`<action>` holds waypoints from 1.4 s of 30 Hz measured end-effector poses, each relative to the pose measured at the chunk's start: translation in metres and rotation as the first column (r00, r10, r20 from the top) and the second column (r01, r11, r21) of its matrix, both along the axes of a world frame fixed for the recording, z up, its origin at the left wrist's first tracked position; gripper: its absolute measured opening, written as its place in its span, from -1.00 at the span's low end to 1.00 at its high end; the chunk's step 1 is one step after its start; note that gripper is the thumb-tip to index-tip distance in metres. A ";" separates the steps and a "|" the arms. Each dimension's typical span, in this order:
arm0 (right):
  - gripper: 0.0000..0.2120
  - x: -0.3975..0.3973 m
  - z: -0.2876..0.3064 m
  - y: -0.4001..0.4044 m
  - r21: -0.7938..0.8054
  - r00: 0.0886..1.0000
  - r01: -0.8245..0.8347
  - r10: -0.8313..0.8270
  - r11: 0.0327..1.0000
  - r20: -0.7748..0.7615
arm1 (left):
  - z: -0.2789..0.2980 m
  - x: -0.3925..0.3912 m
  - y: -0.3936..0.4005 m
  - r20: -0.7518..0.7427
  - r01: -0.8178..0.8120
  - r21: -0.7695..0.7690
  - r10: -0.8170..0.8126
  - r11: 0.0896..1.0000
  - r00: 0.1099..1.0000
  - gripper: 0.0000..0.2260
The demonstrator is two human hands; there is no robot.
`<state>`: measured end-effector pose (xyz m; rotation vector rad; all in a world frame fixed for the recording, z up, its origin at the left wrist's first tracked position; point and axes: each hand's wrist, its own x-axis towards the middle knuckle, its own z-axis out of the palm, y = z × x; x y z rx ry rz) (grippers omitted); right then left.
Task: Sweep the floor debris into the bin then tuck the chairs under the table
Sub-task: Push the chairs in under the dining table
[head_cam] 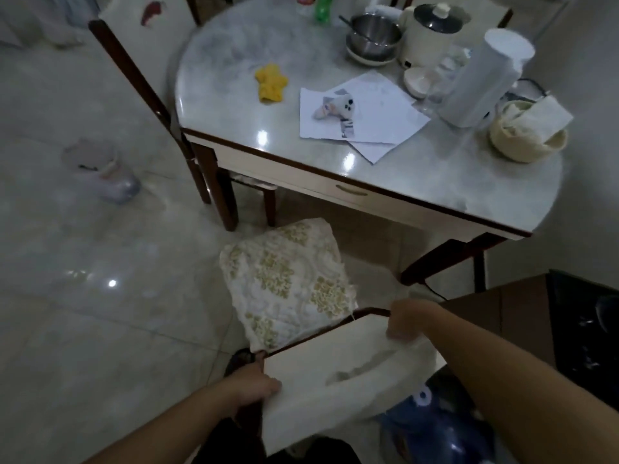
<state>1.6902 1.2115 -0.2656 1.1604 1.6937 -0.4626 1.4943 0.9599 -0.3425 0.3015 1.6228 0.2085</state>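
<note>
A chair with a cream backrest (338,366) and a lace-covered seat cushion (284,283) stands in front of me, its seat pointing toward the marble-topped table (234,55). My left hand (251,385) grips the left top corner of the backrest. My right hand (407,321) grips the right top corner. The seat's front edge lies just short of the table's front edge. A second chair (134,65) stands at the table's left side with its seat under the top.
A crumpled plastic bag (107,175) lies on the glossy tiled floor at left. On the table are a yellow cloth (270,82), papers (361,112), steel bowls (371,36), a kettle (432,31) and a woven basket (527,132). A dark cabinet (536,316) stands at right.
</note>
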 end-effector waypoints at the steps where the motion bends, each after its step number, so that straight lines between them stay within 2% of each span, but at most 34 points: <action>1: -0.52 0.006 -0.008 0.006 0.000 1.000 -0.030 0.030 1.000 0.000 | 0.001 0.004 -0.006 0.057 -0.116 -0.056 0.119 0.992 0.991 -0.54; 4: -0.47 0.019 -0.030 0.022 0.010 0.998 -0.060 0.060 0.998 -0.011 | 0.006 0.014 -0.018 0.229 -0.415 -0.218 0.460 0.883 0.858 -0.65; 7: -0.47 0.022 -0.017 0.022 -0.001 1.000 0.004 -0.004 1.000 -0.004 | 0.000 0.023 -0.022 0.258 -0.597 -0.238 0.642 0.767 0.722 -0.53; 10: -0.45 0.030 -0.015 0.031 -0.089 0.998 0.042 -0.037 0.995 0.051 | -0.001 0.028 -0.018 0.302 -0.662 -0.241 0.703 0.710 0.644 -0.68; 13: -0.41 0.031 -0.013 0.041 -0.110 0.998 0.035 -0.029 0.993 0.056 | -0.004 0.026 -0.017 0.290 -0.665 -0.250 0.710 0.704 0.642 -0.82; 16: -0.34 0.035 -0.016 0.049 -0.145 0.996 0.081 -0.074 0.986 0.055 | -0.006 0.026 -0.017 0.253 -0.683 -0.263 0.732 0.681 0.633 -0.77; 18: -0.27 0.042 -0.023 0.053 -0.169 0.981 0.194 -0.191 0.966 0.031 | -0.006 0.027 -0.017 0.227 -0.712 -0.259 0.757 0.653 0.613 -0.76; 20: -0.21 0.047 -0.029 0.056 -0.174 0.959 0.279 -0.283 0.944 0.004 | -0.005 0.027 -0.016 0.234 -0.688 -0.265 0.737 0.676 0.634 -0.71; 22: -0.17 0.051 -0.035 0.059 -0.175 0.956 0.288 -0.293 0.941 -0.003 | -0.003 0.027 -0.014 0.239 -0.659 -0.266 0.711 0.703 0.662 -0.73; 26: -0.23 0.053 -0.038 0.063 -0.210 0.978 0.203 -0.209 0.956 -0.007 | 0.000 0.025 -0.010 0.211 -0.644 -0.291 0.704 0.708 0.678 -0.78; 29: -0.30 0.058 -0.039 0.062 -0.222 0.971 0.224 -0.238 0.949 -0.036 | 0.003 0.020 -0.004 0.203 -0.614 -0.276 0.669 0.739 0.715 -0.78; 33: -0.33 0.073 -0.045 0.058 -0.247 0.946 0.295 -0.318 0.923 -0.059 | 0.013 -0.006 0.025 0.163 -0.549 -0.226 0.587 0.805 0.793 -0.79; 37: -0.29 0.100 -0.049 0.054 -0.245 0.923 0.362 -0.383 0.899 -0.043 | 0.021 -0.032 0.076 0.123 -0.403 -0.154 0.422 0.902 0.898 -0.68; 42: -0.36 0.115 -0.050 0.062 -0.250 0.866 0.476 -0.499 0.843 -0.033 | 0.032 -0.050 0.153 0.141 -0.247 -0.128 0.264 0.961 0.954 -0.90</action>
